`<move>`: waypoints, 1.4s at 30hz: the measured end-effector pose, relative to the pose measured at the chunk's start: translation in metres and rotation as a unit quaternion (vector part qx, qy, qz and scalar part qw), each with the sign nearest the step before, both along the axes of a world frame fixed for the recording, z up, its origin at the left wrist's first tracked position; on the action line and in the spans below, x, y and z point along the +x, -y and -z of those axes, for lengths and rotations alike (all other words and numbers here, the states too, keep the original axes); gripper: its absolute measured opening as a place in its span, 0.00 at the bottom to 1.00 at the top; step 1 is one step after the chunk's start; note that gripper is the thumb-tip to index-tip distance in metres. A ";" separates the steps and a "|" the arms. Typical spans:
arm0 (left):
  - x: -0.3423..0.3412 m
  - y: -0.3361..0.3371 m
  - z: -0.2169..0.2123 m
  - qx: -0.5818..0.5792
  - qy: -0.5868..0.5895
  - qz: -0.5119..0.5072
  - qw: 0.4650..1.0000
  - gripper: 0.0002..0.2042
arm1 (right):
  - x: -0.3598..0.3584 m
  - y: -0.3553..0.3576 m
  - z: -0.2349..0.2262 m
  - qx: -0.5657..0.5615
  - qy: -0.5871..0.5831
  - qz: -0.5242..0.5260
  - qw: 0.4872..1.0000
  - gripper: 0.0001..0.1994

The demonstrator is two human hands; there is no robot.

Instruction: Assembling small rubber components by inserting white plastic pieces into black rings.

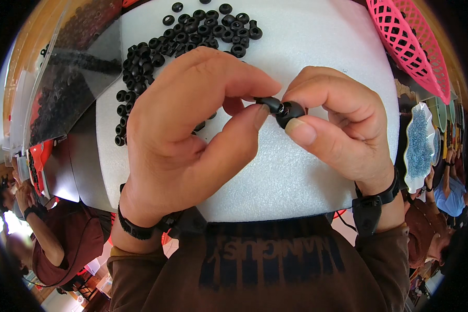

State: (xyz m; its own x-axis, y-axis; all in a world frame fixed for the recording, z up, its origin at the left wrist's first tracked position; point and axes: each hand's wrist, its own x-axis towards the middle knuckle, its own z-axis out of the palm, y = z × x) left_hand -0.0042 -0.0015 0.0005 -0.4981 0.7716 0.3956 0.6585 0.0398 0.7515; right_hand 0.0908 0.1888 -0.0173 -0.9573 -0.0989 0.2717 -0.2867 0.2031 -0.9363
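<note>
My left hand [184, 130] pinches a small black rounded part [270, 104] between thumb and fingertips. In the thumb and fingers of my right hand [348, 106] is another black part, dome-shaped and smooth [292, 112]. The two parts meet end to end, with a small shiny bit showing between them. Both hands are above a white foam sheet [265, 179]. Many loose black ring-like parts [192, 31] lie behind and to the left of my left hand, which hides some of them.
At the left stands a clear plastic container [78, 78] with many black pieces. A pink lattice basket [413, 47] is at the far right. Below it, a white wavy-edged dish [412, 179] holds small bluish clear pieces. People sit at both sides.
</note>
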 end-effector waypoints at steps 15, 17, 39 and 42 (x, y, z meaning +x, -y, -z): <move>-0.001 -0.001 0.006 0.002 0.224 -0.019 0.975 0.13 | 0.007 0.007 0.001 -0.198 0.060 0.014 0.978 0.15; 0.005 -0.005 0.007 0.094 0.317 -0.019 0.944 0.12 | 0.006 0.011 0.001 -0.229 0.043 0.046 0.971 0.17; 0.003 -0.002 0.003 0.102 0.281 -0.031 0.954 0.12 | 0.002 0.009 0.004 -0.144 0.079 0.017 0.986 0.15; 0.004 -0.002 0.004 0.105 0.261 -0.039 0.959 0.11 | 0.002 0.008 0.004 -0.121 0.062 0.012 0.991 0.14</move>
State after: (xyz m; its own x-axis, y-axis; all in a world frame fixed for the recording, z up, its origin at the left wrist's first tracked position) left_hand 0.0001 0.0006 -0.0034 -0.7240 0.6540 0.2194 0.1915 -0.1151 0.9747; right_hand 0.0924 0.1809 -0.0216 -0.9861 -0.0226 0.1643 -0.1637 -0.0274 -0.9861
